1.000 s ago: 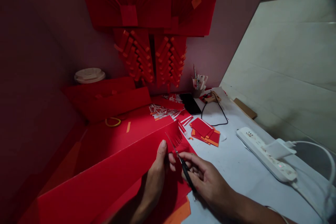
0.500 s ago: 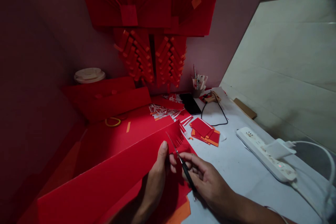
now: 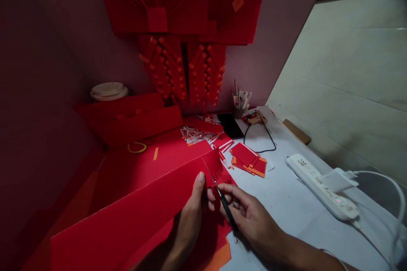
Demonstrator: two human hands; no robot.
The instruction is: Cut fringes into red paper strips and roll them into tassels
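A long folded sheet of red paper [image 3: 133, 205] slants up from the lower left, held near its right end by my left hand [image 3: 192, 207], thumb on the front face. Narrow slits form a fringe [image 3: 218, 171] at that right end. My right hand [image 3: 248, 211] grips a slim tool with a black handle and thin metal blade [image 3: 226, 207], which looks like a craft knife or small scissors; the fingers hide part of it. Its thin blade lies against the paper just left of the fringe. The fingertips of both hands are close together below the slits.
Red and orange paper pieces [image 3: 248, 159] lie on the white table [image 3: 280, 194]. Behind them are shredded scraps [image 3: 199, 134], a black phone [image 3: 230, 125], and a pen cup [image 3: 240, 112]. A power strip [image 3: 322, 186] sits at right; yellow-handled scissors [image 3: 137, 148] rest left. Red paper decorations [image 3: 184, 0] hang above.
The red paper and my left hand have shifted slightly to the right. The right hand and its tool stay nearly in place.
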